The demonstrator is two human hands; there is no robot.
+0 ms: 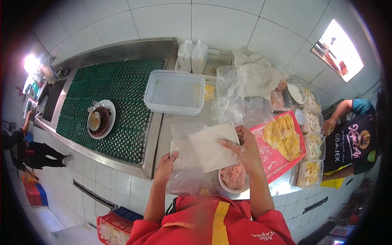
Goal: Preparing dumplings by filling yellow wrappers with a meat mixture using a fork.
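Observation:
My right hand (247,146) pinches a pale square stack of dough wrappers (211,150) by its right edge, the thumb lying on top. Between the thumb and fingers of my left hand (165,167) is the left edge of a second stack of pale wrappers (183,152), partly covered by the first. A clear plastic bag (186,182) lies around and below that second stack. Close to my right wrist stands a white bowl of minced meat (233,177). Beyond it, a pink tray (272,170) carries folded yellow wrapper pieces (281,134).
An open clear plastic tub (174,92) stands ahead. Left of it, green perforated matting (128,92) bears stacked dirty dishes (99,121). Crumpled plastic bags (231,95) lie ahead right. Filled plastic containers (312,147) line the right, where another person (346,144) stands.

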